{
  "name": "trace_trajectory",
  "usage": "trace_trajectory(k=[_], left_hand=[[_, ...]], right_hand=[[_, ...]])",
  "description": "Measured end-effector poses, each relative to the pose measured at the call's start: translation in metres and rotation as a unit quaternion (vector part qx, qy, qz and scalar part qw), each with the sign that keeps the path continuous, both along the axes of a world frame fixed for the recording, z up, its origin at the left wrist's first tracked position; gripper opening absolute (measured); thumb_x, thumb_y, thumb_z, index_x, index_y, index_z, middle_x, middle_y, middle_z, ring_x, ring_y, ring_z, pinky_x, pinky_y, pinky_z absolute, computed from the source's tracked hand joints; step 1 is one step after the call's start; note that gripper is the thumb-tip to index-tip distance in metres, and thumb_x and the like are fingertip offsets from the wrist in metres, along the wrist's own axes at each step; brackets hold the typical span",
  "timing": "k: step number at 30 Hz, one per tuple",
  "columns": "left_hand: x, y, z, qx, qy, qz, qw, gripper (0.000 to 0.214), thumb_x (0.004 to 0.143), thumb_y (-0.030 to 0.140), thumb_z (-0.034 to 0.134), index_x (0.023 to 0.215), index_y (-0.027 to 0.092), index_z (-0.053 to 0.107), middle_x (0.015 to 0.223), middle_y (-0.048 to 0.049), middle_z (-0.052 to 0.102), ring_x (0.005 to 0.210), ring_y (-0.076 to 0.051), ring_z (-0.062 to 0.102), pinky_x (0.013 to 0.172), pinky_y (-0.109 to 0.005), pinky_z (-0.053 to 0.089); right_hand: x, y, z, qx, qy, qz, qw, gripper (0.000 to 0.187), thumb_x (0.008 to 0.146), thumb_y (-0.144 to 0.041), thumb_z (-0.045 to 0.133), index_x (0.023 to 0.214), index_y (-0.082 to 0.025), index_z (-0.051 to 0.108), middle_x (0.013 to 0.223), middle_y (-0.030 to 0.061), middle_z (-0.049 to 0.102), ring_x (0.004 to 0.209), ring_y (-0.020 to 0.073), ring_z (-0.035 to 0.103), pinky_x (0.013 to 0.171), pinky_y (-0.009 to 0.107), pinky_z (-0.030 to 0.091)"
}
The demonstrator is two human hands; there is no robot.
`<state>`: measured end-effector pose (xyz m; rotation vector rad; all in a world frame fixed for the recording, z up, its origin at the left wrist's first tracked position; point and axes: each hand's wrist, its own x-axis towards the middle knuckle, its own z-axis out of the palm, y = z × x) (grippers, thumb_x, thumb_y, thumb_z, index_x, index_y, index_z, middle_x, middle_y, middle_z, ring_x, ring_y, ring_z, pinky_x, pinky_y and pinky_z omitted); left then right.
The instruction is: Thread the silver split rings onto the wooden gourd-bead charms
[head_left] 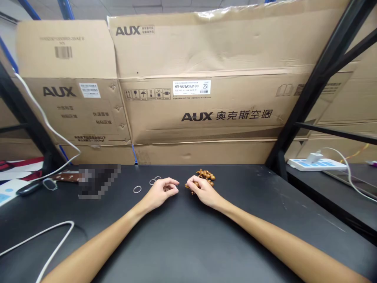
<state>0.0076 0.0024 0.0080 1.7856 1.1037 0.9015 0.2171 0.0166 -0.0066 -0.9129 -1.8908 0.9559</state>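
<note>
The left hand (160,192) is pinching a small ring (176,188) (silvery, it seems), the right hand (203,191) is clutching brown beads (206,175), and loose rings (137,189) are lying nearby.

Metal rings (137,189) lie on the counter (188,251) left of the left hand (160,192). Beads (206,175) sit under the right hand (203,190). Cardboard boxes (206,114) stand behind the counter; a power strip (316,165) lies at far right.

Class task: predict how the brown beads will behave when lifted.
The brown beads look rounded, so loose ones would probably roll on the black tabletop. If strung, which cannot be told here, the heap would likely hang floppy. Their wood-like look suggests they are fairly light.
</note>
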Motion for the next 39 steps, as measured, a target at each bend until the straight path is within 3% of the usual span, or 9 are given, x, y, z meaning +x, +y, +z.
trace_trajectory(k=[6,10,14,20,23,28,39], left_hand=[[-0.001,0.001,-0.001,0.011,0.005,-0.001,1.0,0.033,0.076,0.036,0.064,0.101,0.014,0.063,0.085,-0.0049,0.068,0.081,-0.019,0.064,0.08,-0.032,0.048],[0.0,0.001,-0.001,0.016,-0.003,0.002,1.0,0.032,0.076,0.035,0.065,0.1,0.014,0.062,0.084,-0.0052,0.069,0.082,-0.019,0.065,0.082,-0.033,0.049],[0.001,0.001,0.0,0.022,-0.012,0.004,1.0,0.03,0.076,0.034,0.065,0.098,0.014,0.062,0.083,-0.0052,0.07,0.08,-0.019,0.065,0.081,-0.032,0.049],[0.003,-0.003,0.003,0.018,-0.018,0.005,1.0,0.028,0.077,0.034,0.063,0.097,0.014,0.06,0.077,-0.004,0.068,0.067,-0.016,0.066,0.062,-0.027,0.05],[0.005,-0.004,0.001,0.003,-0.027,-0.003,1.0,0.028,0.077,0.033,0.063,0.097,0.013,0.059,0.077,-0.004,0.066,0.065,-0.016,0.066,0.054,-0.024,0.048],[0.006,-0.002,-0.002,-0.017,-0.049,-0.011,0.999,0.028,0.076,0.031,0.065,0.095,0.011,0.059,0.075,-0.0049,0.066,0.067,-0.017,0.067,0.061,-0.027,0.052],[0.004,0.0,-0.005,-0.053,-0.069,-0.008,0.996,0.029,0.073,0.036,0.07,0.084,0.01,0.065,0.075,-0.0092,0.072,0.074,-0.021,0.07,0.074,-0.034,0.056]], right_hand=[[0.002,0.004,-0.006,-0.024,0.016,0.015,0.999,0.02,0.085,-0.034,0.051,0.099,-0.02,0.054,0.076,-0.001,0.058,0.068,0.0134,0.054,0.066,0.027,0.044],[-0.001,0.006,-0.012,-0.053,0.056,0.032,0.996,0.023,0.083,-0.035,0.055,0.098,-0.02,0.048,0.075,-0.001,0.058,0.063,0.0121,0.054,0.062,0.027,0.045],[-0.003,0.002,-0.009,-0.054,0.066,0.049,0.995,0.025,0.085,-0.042,0.054,0.096,-0.02,0.046,0.088,0.0047,0.064,0.066,0.0128,0.056,0.066,0.03,0.048],[-0.003,-0.001,-0.007,-0.008,0.031,0.06,0.998,0.023,0.09,-0.042,0.047,0.098,-0.02,0.046,0.092,0.0064,0.066,0.081,0.0161,0.06,0.076,0.032,0.047],[-0.002,0.001,-0.01,0.003,0.028,0.053,0.998,0.023,0.09,-0.042,0.046,0.098,-0.02,0.047,0.091,0.0054,0.064,0.077,0.0154,0.059,0.071,0.031,0.047],[-0.001,0.003,-0.012,0.018,0.006,0.02,1.0,0.021,0.09,-0.038,0.048,0.098,-0.019,0.051,0.072,0.0,0.057,0.068,0.0146,0.057,0.067,0.029,0.047],[-0.001,0.003,-0.013,0.029,0.014,0.022,0.999,0.018,0.087,-0.027,0.05,0.101,-0.019,0.057,0.088,0.0047,0.061,0.075,0.0162,0.061,0.065,0.029,0.05]])
